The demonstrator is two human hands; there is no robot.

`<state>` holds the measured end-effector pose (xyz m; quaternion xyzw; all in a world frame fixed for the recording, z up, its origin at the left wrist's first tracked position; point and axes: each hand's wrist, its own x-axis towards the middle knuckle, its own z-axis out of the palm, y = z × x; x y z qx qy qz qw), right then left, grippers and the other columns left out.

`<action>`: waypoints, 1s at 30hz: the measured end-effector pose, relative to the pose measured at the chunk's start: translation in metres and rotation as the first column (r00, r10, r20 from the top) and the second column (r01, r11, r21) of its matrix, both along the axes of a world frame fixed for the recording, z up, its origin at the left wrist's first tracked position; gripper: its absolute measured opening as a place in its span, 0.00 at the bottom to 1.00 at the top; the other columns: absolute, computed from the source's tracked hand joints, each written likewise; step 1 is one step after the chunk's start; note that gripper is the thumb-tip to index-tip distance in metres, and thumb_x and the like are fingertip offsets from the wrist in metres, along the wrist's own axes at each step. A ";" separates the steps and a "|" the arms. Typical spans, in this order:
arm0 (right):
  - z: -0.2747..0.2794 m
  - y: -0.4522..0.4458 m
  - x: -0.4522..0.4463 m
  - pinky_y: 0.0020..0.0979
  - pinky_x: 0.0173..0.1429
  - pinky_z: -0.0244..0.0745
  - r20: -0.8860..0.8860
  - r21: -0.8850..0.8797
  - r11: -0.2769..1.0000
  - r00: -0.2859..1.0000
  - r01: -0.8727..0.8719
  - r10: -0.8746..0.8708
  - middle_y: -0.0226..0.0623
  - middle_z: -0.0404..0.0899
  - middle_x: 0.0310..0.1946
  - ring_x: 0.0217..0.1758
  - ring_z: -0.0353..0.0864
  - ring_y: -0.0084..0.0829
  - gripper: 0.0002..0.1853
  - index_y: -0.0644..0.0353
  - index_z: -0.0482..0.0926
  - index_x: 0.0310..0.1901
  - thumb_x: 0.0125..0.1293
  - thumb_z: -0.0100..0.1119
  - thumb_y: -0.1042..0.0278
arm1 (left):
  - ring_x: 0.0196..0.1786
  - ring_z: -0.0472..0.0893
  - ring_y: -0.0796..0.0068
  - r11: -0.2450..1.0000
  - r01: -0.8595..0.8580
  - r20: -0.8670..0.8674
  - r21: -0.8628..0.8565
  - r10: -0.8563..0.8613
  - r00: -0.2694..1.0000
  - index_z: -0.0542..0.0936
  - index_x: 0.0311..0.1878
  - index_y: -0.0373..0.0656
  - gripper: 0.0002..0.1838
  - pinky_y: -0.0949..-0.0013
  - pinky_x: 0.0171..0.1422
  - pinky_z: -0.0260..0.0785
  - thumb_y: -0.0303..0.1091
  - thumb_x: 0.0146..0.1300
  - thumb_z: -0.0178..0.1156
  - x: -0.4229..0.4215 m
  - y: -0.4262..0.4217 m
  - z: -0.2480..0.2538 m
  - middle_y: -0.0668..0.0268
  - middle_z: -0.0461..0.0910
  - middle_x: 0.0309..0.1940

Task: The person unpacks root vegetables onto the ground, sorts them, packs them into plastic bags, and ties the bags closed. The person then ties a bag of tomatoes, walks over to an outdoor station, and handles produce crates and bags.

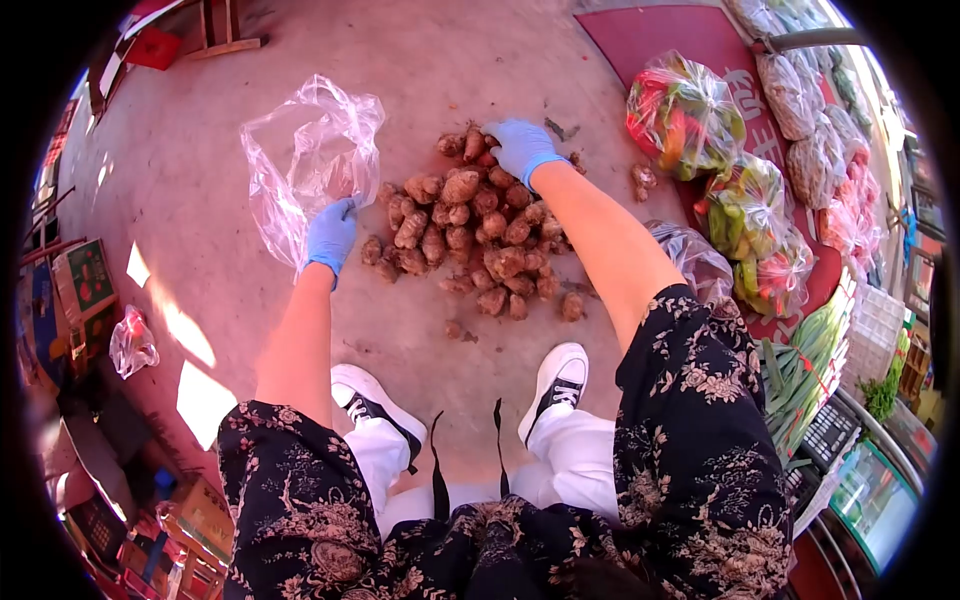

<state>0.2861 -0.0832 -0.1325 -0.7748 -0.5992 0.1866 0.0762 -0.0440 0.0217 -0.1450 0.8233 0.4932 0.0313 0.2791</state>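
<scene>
Brown, rough-skinned tubers [460, 215] lie heaped on the floor in front of my feet. My left hand [331, 236], in a blue glove, is closed on the edge of a clear plastic bag [310, 150], which spreads open to the left of the heap. At the heap's far edge, my right hand [521, 148], also blue-gloved, reaches down with its fingertips at the tubers. Those fingers are bent, and what lies under them is partly hidden.
Bagged peppers [685, 115] and more bagged vegetables [745, 210] sit on a red mat [615, 40] at the right. Long green stalks [810, 360] lie nearer me. Boxes [85, 275] and a small plastic bag [132, 342] are at the left.
</scene>
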 end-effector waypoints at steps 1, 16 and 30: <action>-0.002 0.002 0.000 0.41 0.50 0.71 -0.033 -0.073 0.997 0.999 0.022 -0.025 0.43 0.78 0.42 0.48 0.77 0.41 0.17 0.56 0.76 0.47 0.56 0.57 0.62 | 0.44 0.77 0.51 1.000 0.017 -0.013 -0.012 -0.018 1.000 0.79 0.46 0.46 0.14 0.57 0.49 0.69 0.36 0.59 0.52 0.005 -0.004 0.006 0.51 0.79 0.40; 0.134 -0.055 -0.001 0.21 0.27 0.70 -0.943 -0.292 0.901 0.058 0.319 -0.326 0.33 0.80 0.29 0.27 0.81 0.25 0.20 0.62 0.77 0.38 0.62 0.57 0.49 | 0.55 0.71 0.76 0.589 0.410 0.689 -0.696 0.388 0.611 0.64 0.64 0.39 0.28 0.72 0.61 0.63 0.28 0.60 0.60 0.148 -0.086 0.146 0.64 0.71 0.55; 0.129 -0.081 -0.022 0.22 0.27 0.71 -0.851 -0.151 0.951 0.453 0.270 -0.264 0.33 0.78 0.25 0.24 0.76 0.21 0.19 0.64 0.74 0.39 0.59 0.61 0.55 | 0.36 0.77 0.82 0.766 0.444 0.615 -0.466 -0.081 0.785 0.64 0.63 0.41 0.25 0.75 0.40 0.73 0.30 0.62 0.57 0.153 -0.102 0.127 0.66 0.79 0.40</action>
